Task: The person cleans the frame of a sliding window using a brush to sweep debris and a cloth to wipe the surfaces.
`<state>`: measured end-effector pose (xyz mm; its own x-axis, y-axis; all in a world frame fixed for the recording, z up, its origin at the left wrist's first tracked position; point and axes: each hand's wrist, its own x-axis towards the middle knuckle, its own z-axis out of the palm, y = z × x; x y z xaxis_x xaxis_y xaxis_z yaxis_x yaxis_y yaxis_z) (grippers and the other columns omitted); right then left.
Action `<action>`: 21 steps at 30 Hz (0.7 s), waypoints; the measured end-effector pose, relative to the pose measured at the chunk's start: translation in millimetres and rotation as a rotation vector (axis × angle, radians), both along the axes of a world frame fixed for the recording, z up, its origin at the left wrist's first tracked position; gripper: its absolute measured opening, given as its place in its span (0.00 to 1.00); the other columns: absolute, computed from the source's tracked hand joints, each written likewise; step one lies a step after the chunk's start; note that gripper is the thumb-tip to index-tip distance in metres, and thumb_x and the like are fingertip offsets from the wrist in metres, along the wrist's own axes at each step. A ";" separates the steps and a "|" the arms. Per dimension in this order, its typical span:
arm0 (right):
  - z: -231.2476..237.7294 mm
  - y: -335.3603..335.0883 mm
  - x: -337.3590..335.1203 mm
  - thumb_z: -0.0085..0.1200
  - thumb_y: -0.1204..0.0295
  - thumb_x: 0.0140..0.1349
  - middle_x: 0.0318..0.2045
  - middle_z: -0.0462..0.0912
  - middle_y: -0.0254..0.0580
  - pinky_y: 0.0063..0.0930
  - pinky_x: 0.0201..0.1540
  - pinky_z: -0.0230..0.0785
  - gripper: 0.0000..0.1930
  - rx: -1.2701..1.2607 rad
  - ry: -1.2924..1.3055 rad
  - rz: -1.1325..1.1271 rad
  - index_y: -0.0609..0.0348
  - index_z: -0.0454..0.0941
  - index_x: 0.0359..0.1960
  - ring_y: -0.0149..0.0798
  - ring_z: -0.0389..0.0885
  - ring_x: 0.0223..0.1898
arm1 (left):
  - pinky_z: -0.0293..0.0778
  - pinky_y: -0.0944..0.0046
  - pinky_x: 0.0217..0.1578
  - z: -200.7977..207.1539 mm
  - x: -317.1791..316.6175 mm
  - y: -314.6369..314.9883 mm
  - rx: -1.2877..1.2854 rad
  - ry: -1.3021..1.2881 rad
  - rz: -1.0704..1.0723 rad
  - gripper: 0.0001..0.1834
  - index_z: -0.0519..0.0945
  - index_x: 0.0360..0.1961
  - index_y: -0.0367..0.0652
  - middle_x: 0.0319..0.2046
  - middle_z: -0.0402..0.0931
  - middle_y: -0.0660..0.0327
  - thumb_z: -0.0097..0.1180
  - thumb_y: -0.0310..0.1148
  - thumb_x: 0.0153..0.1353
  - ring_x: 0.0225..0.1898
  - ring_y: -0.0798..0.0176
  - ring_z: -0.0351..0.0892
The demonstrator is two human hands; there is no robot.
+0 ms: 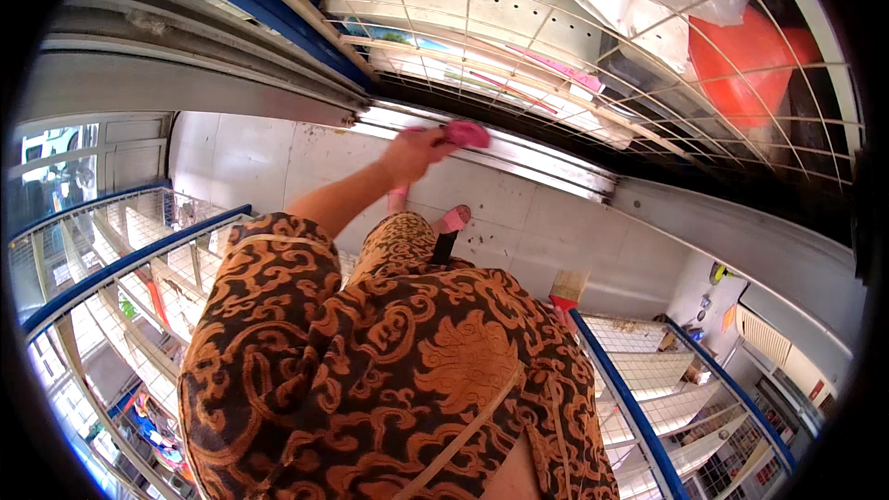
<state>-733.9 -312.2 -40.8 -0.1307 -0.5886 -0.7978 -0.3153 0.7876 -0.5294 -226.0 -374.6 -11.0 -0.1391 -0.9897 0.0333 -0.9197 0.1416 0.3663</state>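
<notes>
The left hand (412, 153), fingers clamped on a pink cloth (466, 133), presses it against a metal door track (500, 153) edging a pale tiled floor (278, 167). Wire racks (639, 389) with blue rails flank both sides. The right hand is out of sight
</notes>
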 end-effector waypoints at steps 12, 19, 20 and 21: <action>-4.5 -32.0 -1.4 0.50 0.58 0.63 0.23 0.77 0.37 0.25 0.23 0.60 0.19 -0.077 -0.087 0.089 0.66 0.77 0.32 0.28 0.69 0.20 | 0.73 0.61 0.32 6.6 -98.6 -36.0 -0.192 0.291 0.071 0.21 0.75 0.46 0.53 0.37 0.72 0.63 0.52 0.24 0.48 0.38 0.59 0.75; 38.2 -68.5 63.2 0.51 0.61 0.64 0.17 0.73 0.35 0.21 0.20 0.58 0.15 -0.058 -0.188 0.119 0.64 0.74 0.37 0.28 0.69 0.17 | 0.72 0.67 0.42 15.4 -28.5 50.1 -0.206 1.475 1.008 0.22 0.74 0.46 0.39 0.35 0.76 0.61 0.45 0.19 0.46 0.39 0.65 0.74; 41.3 -70.0 68.1 0.51 0.62 0.64 0.17 0.72 0.35 0.21 0.19 0.57 0.15 -0.048 -0.193 0.104 0.64 0.74 0.36 0.27 0.69 0.16 | 0.71 0.68 0.41 12.9 -8.6 64.7 -0.224 1.479 1.198 0.18 0.75 0.42 0.40 0.33 0.76 0.62 0.46 0.21 0.47 0.37 0.66 0.73; 42.1 -69.6 71.8 0.51 0.62 0.64 0.16 0.72 0.35 0.21 0.19 0.56 0.15 -0.036 -0.198 0.089 0.64 0.75 0.36 0.27 0.68 0.16 | 0.70 0.68 0.40 11.2 6.6 78.0 -0.306 1.520 1.270 0.14 0.75 0.39 0.40 0.34 0.76 0.62 0.48 0.23 0.49 0.36 0.67 0.73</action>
